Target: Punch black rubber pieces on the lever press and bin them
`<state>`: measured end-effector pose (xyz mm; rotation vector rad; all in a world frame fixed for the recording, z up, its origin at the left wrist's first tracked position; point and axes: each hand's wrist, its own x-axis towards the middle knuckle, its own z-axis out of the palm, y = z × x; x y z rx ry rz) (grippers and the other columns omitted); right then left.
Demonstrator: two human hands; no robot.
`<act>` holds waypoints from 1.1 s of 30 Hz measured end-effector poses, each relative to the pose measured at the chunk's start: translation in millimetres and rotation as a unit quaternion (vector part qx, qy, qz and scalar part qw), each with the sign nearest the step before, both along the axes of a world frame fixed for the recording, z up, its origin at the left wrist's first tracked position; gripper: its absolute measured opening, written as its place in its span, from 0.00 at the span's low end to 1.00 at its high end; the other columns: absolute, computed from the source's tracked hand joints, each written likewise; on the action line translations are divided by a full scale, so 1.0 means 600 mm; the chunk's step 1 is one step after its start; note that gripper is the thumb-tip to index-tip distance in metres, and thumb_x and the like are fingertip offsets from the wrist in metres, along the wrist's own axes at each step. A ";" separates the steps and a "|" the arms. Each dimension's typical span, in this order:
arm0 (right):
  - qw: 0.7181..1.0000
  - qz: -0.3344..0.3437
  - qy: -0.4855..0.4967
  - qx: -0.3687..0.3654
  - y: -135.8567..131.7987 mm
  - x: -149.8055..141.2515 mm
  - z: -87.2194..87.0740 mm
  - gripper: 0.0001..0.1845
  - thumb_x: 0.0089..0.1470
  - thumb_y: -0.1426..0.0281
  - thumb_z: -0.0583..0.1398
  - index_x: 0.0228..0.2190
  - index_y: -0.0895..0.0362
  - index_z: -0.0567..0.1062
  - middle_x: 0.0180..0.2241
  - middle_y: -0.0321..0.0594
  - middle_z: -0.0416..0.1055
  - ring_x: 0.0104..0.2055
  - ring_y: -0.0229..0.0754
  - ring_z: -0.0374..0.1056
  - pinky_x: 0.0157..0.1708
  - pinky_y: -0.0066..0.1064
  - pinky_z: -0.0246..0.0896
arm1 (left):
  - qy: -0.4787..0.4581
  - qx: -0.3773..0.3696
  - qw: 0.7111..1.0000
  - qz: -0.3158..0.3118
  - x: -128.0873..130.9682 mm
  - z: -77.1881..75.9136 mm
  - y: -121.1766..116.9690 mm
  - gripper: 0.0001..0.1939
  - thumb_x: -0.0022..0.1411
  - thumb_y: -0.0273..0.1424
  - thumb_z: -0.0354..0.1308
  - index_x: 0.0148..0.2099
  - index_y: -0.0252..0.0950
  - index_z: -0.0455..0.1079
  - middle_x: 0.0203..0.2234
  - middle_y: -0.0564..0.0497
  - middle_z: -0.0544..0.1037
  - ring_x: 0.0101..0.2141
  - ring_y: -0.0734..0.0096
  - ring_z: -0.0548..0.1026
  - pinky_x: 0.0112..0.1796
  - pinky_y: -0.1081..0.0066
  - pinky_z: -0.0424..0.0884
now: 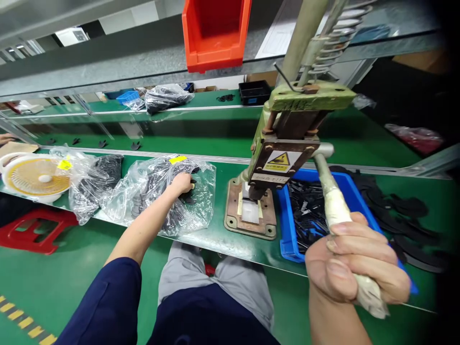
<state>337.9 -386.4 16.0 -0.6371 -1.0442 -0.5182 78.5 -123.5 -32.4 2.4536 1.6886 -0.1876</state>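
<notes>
My right hand [354, 261] is wrapped round the cloth-taped lever handle [334, 201] of a green hand press [287, 139] standing on the green bench. Below the ram, the press base plate [250, 213] carries a pale flat piece. My left hand [182, 183] reaches into an open clear plastic bag [158, 191] full of black parts, with its fingers curled on a black part [189, 194].
A blue tray [287, 235] of black pieces sits right of the press, with loose black curved parts [406, 211] beyond it. A second clear bag [91, 182] and a small fan [34, 177] lie left. A red stool [32, 230] stands below. An orange bin [215, 33] hangs overhead.
</notes>
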 end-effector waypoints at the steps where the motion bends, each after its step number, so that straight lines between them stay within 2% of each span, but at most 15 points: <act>1: 1.000 -0.002 0.002 0.001 -0.001 -0.001 0.000 0.20 0.45 0.68 0.60 0.15 0.54 0.52 0.19 0.32 0.60 0.27 0.38 0.64 0.41 0.45 0.61 | -0.008 -0.006 1.000 0.002 0.003 0.002 0.003 0.13 0.55 0.28 0.63 0.44 0.32 0.78 0.41 0.39 0.80 0.44 0.53 0.78 0.46 0.65 0.72; 3: 1.000 -0.009 0.005 -0.001 -0.002 -0.001 -0.001 0.19 0.45 0.68 0.60 0.15 0.54 0.53 0.19 0.32 0.61 0.27 0.39 0.64 0.42 0.45 0.62 | -0.029 -0.016 0.999 0.010 0.006 0.006 0.007 0.13 0.52 0.25 0.64 0.43 0.33 0.79 0.38 0.41 0.81 0.41 0.56 0.78 0.42 0.67 0.72; 6: 1.000 -0.010 0.001 0.001 -0.001 0.005 -0.007 0.20 0.45 0.67 0.61 0.15 0.55 0.54 0.19 0.31 0.62 0.27 0.38 0.65 0.43 0.44 0.65 | -0.065 -0.014 0.998 0.021 0.008 0.012 0.010 0.11 0.54 0.24 0.61 0.41 0.34 0.79 0.36 0.45 0.82 0.37 0.63 0.78 0.39 0.71 0.71; 9: 1.000 -0.003 -0.011 0.013 0.002 0.014 -0.013 0.21 0.44 0.66 0.63 0.15 0.54 0.55 0.19 0.30 0.64 0.27 0.37 0.67 0.43 0.43 0.67 | -0.187 -0.025 0.980 0.055 0.008 0.017 0.012 0.07 0.53 0.23 0.62 0.36 0.33 0.78 0.30 0.49 0.81 0.30 0.68 0.76 0.34 0.73 0.70; 11: 0.999 -0.001 -0.020 0.025 0.004 0.019 -0.016 0.21 0.44 0.66 0.64 0.15 0.54 0.56 0.19 0.29 0.64 0.26 0.37 0.67 0.43 0.42 0.69 | -0.330 -0.058 0.937 0.102 0.009 0.020 0.012 0.04 0.50 0.22 0.63 0.32 0.33 0.75 0.24 0.52 0.78 0.25 0.72 0.73 0.30 0.75 0.69; 14: 0.999 -0.005 -0.015 0.035 0.006 0.020 -0.016 0.21 0.43 0.67 0.64 0.15 0.54 0.56 0.19 0.30 0.64 0.26 0.38 0.67 0.42 0.44 0.70 | -0.496 -0.140 0.837 0.184 0.014 0.025 0.007 0.06 0.49 0.22 0.65 0.29 0.33 0.71 0.19 0.55 0.73 0.19 0.78 0.69 0.25 0.78 0.66; 17: 0.999 -0.007 -0.016 0.034 0.006 0.018 -0.014 0.21 0.43 0.67 0.63 0.15 0.55 0.55 0.19 0.30 0.64 0.26 0.38 0.67 0.42 0.44 0.70 | -0.570 -0.226 0.755 0.230 0.018 0.027 -0.007 0.09 0.52 0.24 0.67 0.32 0.32 0.68 0.20 0.55 0.73 0.19 0.78 0.72 0.24 0.78 0.69; 20: 0.999 -0.013 -0.022 0.032 0.006 0.017 -0.013 0.20 0.43 0.67 0.62 0.16 0.56 0.54 0.19 0.30 0.63 0.27 0.37 0.68 0.42 0.43 0.69 | -0.605 -0.265 0.713 0.237 0.022 0.024 -0.027 0.12 0.54 0.25 0.67 0.36 0.34 0.65 0.24 0.54 0.76 0.22 0.75 0.76 0.25 0.76 0.74; 23: 0.999 -0.018 -0.020 0.036 0.007 0.016 -0.013 0.20 0.43 0.67 0.62 0.16 0.56 0.53 0.19 0.30 0.62 0.28 0.36 0.68 0.42 0.42 0.69 | -0.619 -0.287 0.694 0.229 0.030 0.017 -0.050 0.15 0.56 0.29 0.67 0.39 0.37 0.62 0.27 0.54 0.77 0.23 0.70 0.79 0.25 0.71 0.77; 26: 0.999 -0.024 -0.018 0.026 0.007 0.014 -0.013 0.20 0.44 0.68 0.61 0.17 0.56 0.53 0.19 0.29 0.61 0.27 0.36 0.66 0.40 0.41 0.68 | -0.628 -0.296 0.689 0.206 0.048 0.011 -0.075 0.18 0.55 0.28 0.67 0.42 0.37 0.61 0.26 0.55 0.77 0.23 0.71 0.78 0.24 0.73 0.76; 30: 0.999 -0.036 -0.010 0.002 0.001 0.009 -0.011 0.17 0.44 0.68 0.60 0.18 0.55 0.54 0.19 0.28 0.60 0.26 0.36 0.64 0.40 0.44 0.68 | -0.625 -0.343 0.688 0.138 0.093 0.004 -0.108 0.25 0.49 0.25 0.70 0.47 0.38 0.63 0.25 0.56 0.76 0.23 0.73 0.78 0.24 0.76 0.75; 33: 0.999 -0.042 -0.006 -0.026 -0.005 0.008 -0.010 0.16 0.45 0.67 0.59 0.18 0.55 0.56 0.20 0.28 0.60 0.27 0.38 0.64 0.41 0.46 0.67 | -0.610 -0.361 0.698 0.097 0.138 0.001 -0.127 0.25 0.47 0.24 0.71 0.46 0.36 0.66 0.24 0.57 0.76 0.22 0.76 0.76 0.24 0.78 0.74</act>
